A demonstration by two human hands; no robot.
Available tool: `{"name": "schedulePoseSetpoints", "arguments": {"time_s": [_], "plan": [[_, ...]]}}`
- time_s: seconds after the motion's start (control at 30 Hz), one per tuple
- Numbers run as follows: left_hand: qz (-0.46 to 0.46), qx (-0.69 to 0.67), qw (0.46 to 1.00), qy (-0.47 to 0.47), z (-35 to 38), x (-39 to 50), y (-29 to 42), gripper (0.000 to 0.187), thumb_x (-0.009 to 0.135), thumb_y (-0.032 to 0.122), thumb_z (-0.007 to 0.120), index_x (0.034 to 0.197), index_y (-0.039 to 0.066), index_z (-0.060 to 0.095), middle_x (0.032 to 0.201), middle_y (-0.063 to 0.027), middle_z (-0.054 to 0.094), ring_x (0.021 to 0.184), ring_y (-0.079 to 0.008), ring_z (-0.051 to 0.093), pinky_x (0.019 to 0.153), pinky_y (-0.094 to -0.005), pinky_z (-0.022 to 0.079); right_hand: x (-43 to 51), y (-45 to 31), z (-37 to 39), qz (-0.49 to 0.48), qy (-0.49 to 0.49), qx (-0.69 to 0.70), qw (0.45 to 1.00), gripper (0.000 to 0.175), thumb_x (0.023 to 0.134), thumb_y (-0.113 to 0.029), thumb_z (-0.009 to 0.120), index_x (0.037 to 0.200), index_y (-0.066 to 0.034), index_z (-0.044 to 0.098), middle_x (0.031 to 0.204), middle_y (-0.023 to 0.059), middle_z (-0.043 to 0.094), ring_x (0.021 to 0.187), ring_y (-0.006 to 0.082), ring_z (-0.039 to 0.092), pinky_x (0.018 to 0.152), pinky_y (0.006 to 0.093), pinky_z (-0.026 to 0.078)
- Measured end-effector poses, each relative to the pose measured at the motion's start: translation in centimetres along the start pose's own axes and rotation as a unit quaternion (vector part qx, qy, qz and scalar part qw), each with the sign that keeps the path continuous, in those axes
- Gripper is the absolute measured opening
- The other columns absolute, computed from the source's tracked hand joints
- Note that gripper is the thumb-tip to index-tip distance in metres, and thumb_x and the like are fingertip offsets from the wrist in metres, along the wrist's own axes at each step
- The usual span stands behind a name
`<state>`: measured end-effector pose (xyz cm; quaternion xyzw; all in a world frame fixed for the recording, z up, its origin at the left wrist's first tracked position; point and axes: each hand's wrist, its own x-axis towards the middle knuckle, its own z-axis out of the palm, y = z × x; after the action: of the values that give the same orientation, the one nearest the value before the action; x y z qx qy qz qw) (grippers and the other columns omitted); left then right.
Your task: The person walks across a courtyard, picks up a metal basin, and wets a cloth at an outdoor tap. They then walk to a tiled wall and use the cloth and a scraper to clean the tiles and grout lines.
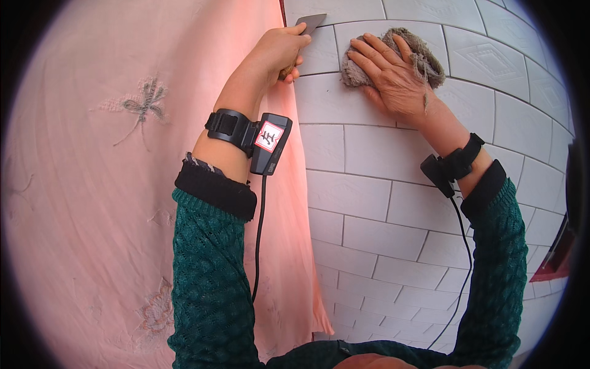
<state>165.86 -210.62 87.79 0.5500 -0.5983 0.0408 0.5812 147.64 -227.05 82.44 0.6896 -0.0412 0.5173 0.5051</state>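
My left hand (pixel 283 50) grips a scraper, its wooden handle mostly hidden in my fingers. The flat metal blade of the scraper (pixel 314 22) points up and to the right, over the white tiles beside the curtain's edge. Higher on the right, my right hand (pixel 392 78) presses a bunched grey-brown cloth (pixel 417 48) against the white tiled wall (pixel 368 147). The fingers of that hand lie spread over the rag, and loose threads hang from it beside the wrist.
A pink embroidered curtain (pixel 115 193) hangs along the left, under my left arm. Each wrist carries a strapped black device, the left device (pixel 271 144) and the right device (pixel 440 173), with trailing cables. A dark red frame (pixel 553 270) shows at the right edge.
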Motion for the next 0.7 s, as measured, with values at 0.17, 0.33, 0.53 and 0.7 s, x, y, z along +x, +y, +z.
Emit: {"name": "schedulePoseSetpoints", "arguments": {"time_s": [0.17,0.33,0.53,0.7], "plan": [[-0.062,-0.009,0.998,-0.008,-0.9,-4.4,-3.8,0.049,0.1,0.022,0.053,0.149,0.017,0.045,0.061,0.0016,0.046,0.037,-0.0077,0.043,0.032,-0.0233,0.033,7.4,2.4,1.4,0.014,0.056,0.028,0.998,0.047,0.084,-0.028,0.063,0.125,-0.0048,0.056,0.138,0.0122,0.053,0.136,0.0284,0.042,0.111,0.0547,0.024],[-0.118,-0.018,0.992,-0.049,-0.6,-9.8,-7.0,0.048,0.101,0.022,0.051,0.149,0.019,0.045,0.061,0.0023,0.045,0.036,-0.0076,0.043,0.032,-0.024,0.035,10.7,-1.1,3.7,-0.002,-0.041,0.057,0.998,0.052,0.089,-0.027,0.062,0.136,-0.0092,0.051,0.147,0.008,0.046,0.142,0.0232,0.034,0.119,0.0492,0.016],[-0.139,0.036,0.988,-0.053,-0.7,-16.4,-9.6,0.048,0.101,0.021,0.052,0.149,0.02,0.045,0.062,0.0023,0.043,0.037,-0.0072,0.042,0.032,-0.0247,0.036,0.9,-7.7,3.3,-0.108,-0.054,0.127,0.984,0.053,0.086,-0.023,0.066,0.135,-0.0071,0.054,0.147,0.0051,0.047,0.143,0.0207,0.034,0.122,0.0459,0.016],[-0.193,0.027,0.98,-0.044,-1.5,-20.1,-11.8,0.049,0.1,0.019,0.052,0.149,0.02,0.046,0.063,0.0022,0.043,0.038,-0.0068,0.041,0.033,-0.0248,0.038,-7.8,-12.0,-0.8,-0.147,-0.201,0.227,0.942,0.057,0.086,-0.022,0.067,0.138,-0.0078,0.052,0.152,0.0057,0.043,0.146,0.0207,0.031,0.123,0.0459,0.014]]}}
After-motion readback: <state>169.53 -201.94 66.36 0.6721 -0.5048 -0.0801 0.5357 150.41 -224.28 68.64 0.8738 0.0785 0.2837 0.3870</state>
